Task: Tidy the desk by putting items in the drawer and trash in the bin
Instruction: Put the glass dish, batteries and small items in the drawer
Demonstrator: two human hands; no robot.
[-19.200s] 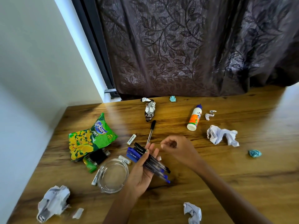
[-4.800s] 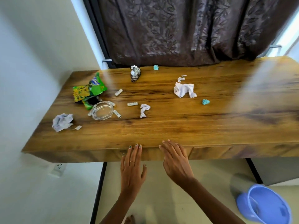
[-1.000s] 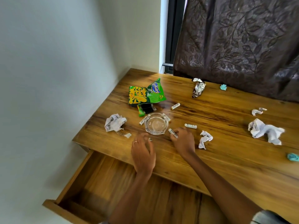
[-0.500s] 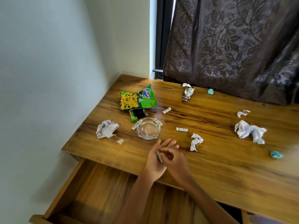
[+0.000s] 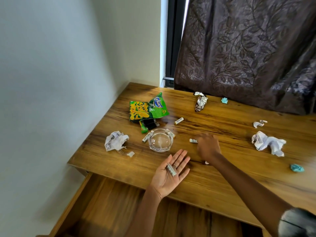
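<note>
My left hand (image 5: 171, 173) lies palm up over the desk's front edge, fingers straight, with a white battery (image 5: 171, 170) resting across it. My right hand (image 5: 207, 147) reaches over the desk, its blurred fingers at another white battery (image 5: 193, 140); I cannot tell whether they grip it. More batteries lie near the glass ashtray (image 5: 160, 140): one at its left (image 5: 145, 137) and one further back (image 5: 178, 120). The wooden drawer (image 5: 106, 207) stands pulled out below the desk.
Crumpled papers lie at the left (image 5: 116, 140) and right (image 5: 267, 142). A green snack bag (image 5: 147, 108), a foil wrapper (image 5: 200, 102), a small green pack (image 5: 148, 124) and teal scraps (image 5: 297, 167) sit on the desk. The wall is close on the left, a curtain behind.
My hands have parted: the left now lies flat with the battery on its palm, and the right has reached forward to the battery right of the ashtray.
</note>
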